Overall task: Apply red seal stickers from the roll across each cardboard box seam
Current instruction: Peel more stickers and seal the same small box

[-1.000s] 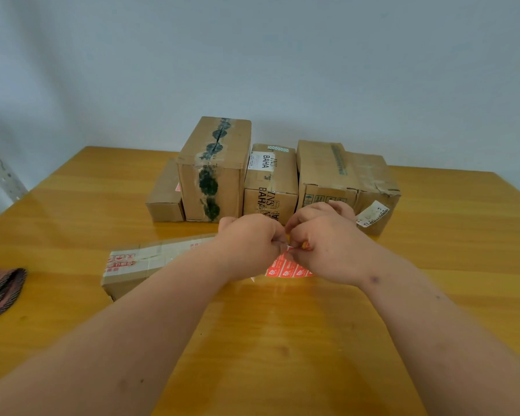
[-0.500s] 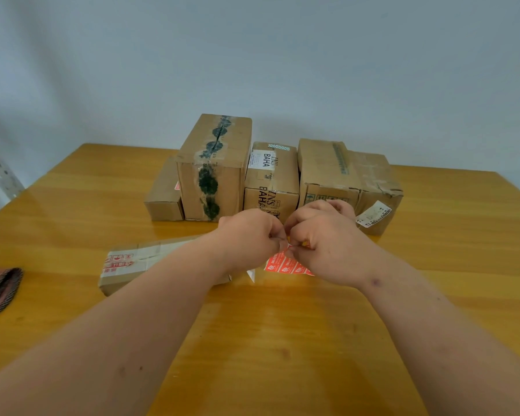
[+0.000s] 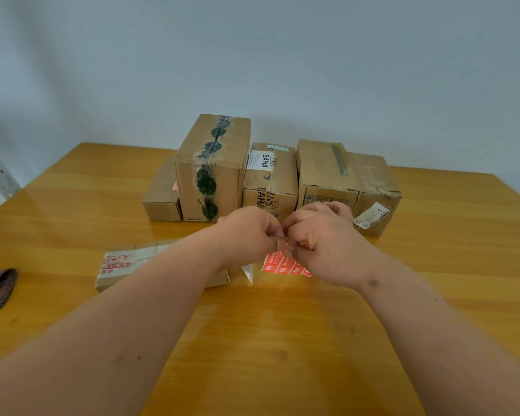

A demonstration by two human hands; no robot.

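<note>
A red sticker strip [image 3: 282, 264] is being pinched by the left hand [image 3: 246, 232] and right hand [image 3: 324, 244], right of the flat box [image 3: 117, 265]. Five boxes [image 3: 270, 181] behind are judged as still awaiting red seals.

A red sticker strip [image 3: 285, 264] is hanging mid-surface beside a flat cardboard box [image 3: 123, 262]; five boxes [image 3: 270, 181] are standing along the far edge.

Single head view, forward and down, close over table [image 3: 282, 340], wall behind.
</note>
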